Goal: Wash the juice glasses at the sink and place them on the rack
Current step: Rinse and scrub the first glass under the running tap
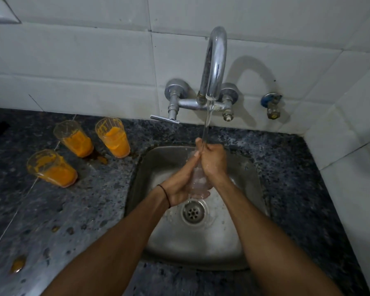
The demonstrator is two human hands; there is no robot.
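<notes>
Grips a clear glass (pixel 198 182) between left hand (pixel 178 185) and right hand (pixel 214 161) over the sink (pixel 201 244), under the stream (pixel 207 120) from the tap (pixel 215 60). Shows three orange-smeared juice glasses (pixel 73 138) (pixel 113 137) (pixel 51 168) standing on the counter (pixel 73 210) at left.

The left arm (pixel 115 242) and right arm (pixel 265 231) are bare. A thin black band (pixel 166 194) goes round the left wrist. The left hand (pixel 178 183) and right hand (pixel 215 161) are bare too, and look wet.

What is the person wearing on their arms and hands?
Almost nothing. No sleeves are in view, and neither the left hand nor the right hand has a glove. Only a thin dark band circles the left wrist.
</notes>
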